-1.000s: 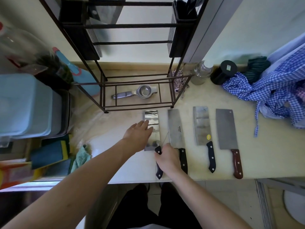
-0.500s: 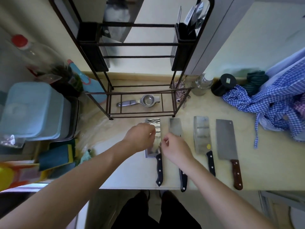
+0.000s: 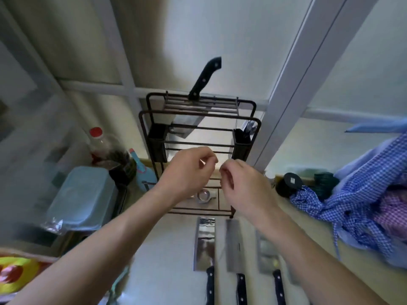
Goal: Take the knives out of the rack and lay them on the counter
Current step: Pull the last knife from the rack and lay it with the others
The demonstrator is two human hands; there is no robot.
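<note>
A dark metal rack [image 3: 199, 115] stands on the counter against the wall. One cleaver stays in its top slots, black handle [image 3: 204, 79] sticking up, blade behind the bars. Three cleavers with black handles lie side by side on the counter [image 3: 167, 260]: the left cleaver [image 3: 203, 243], the middle cleaver [image 3: 234, 247] and the right cleaver [image 3: 266, 254], partly under my right forearm. My left hand [image 3: 187, 172] and my right hand [image 3: 244, 186] hover in front of the rack's lower half, fingers loosely curled, holding nothing.
A strainer [image 3: 204, 197] lies on the rack's bottom shelf. Left of the rack are a red-capped bottle [image 3: 99, 142] and a light blue lidded bin [image 3: 83, 194]. A black round container [image 3: 288, 183] and blue checked cloth [image 3: 361, 194] sit at the right.
Both hands let go of the leftmost cleaver on the counter and rose in front of the rack. The view tilted up, so the knife in the rack's top shows.
</note>
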